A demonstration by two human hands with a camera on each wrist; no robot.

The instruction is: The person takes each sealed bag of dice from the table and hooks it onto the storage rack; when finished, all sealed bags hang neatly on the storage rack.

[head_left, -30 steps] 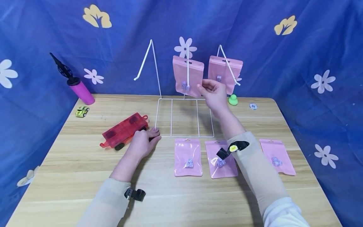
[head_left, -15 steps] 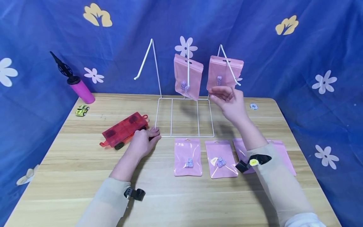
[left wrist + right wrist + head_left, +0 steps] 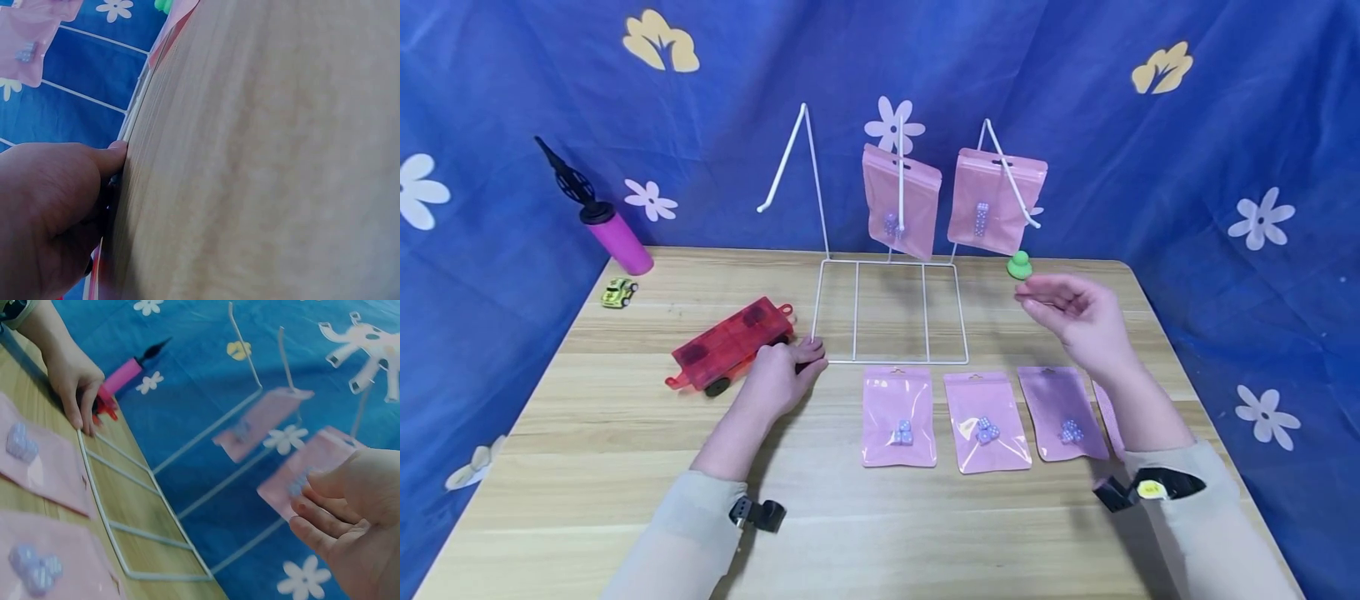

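A white wire rack (image 3: 853,312) stands on the table with three raised prongs. My left hand (image 3: 782,375) pinches its front left corner, also visible in the right wrist view. One pink zip bag (image 3: 917,196) with dice hangs tilted on the middle prong. Another pink bag (image 3: 1000,187), also with dice, hangs on the right prong; the left prong is bare. My right hand (image 3: 1086,321) is in the air right of the rack, fingers loosely bent and holding nothing. Below it lie pink dice bags, including one (image 3: 1060,400) in front and another (image 3: 1107,417) partly hidden by the forearm.
Two more pink bags (image 3: 898,396) (image 3: 977,400) lie in front of the rack. A red toy trailer (image 3: 730,346) is beside my left hand. A pink pump (image 3: 617,237), a small toy car (image 3: 619,293) and a green knob-shaped piece (image 3: 1019,265) stand farther back.
My right hand has let go of the bag on the middle prong and moved right and toward me. That bag has swung slightly. The left hand stays at the rack corner.
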